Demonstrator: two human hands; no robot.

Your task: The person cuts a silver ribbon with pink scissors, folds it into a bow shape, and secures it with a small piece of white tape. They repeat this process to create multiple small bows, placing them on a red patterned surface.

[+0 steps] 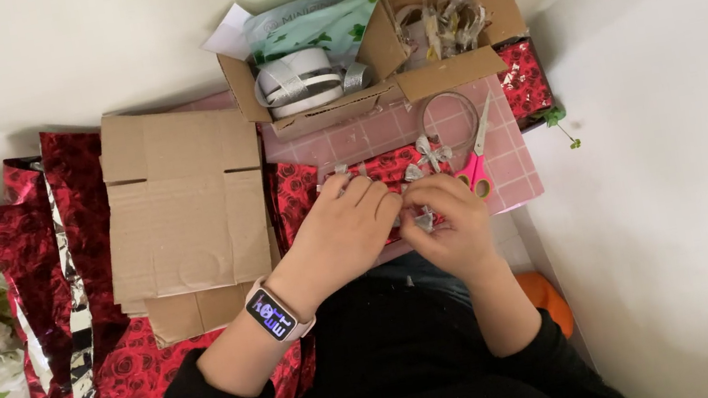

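Hands: left hand (349, 228) and right hand (452, 221) close together, both pinching a small silver bow (421, 217) to steady it.
Bow: over red foil (387, 170), pink board's near edge.
Scissors (476, 161): board's right edge, within reach.

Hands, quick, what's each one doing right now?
Left hand: fingers curled, resting on the red rose-print foil piece.
Right hand: pinched shut on a small silver ribbon bow.
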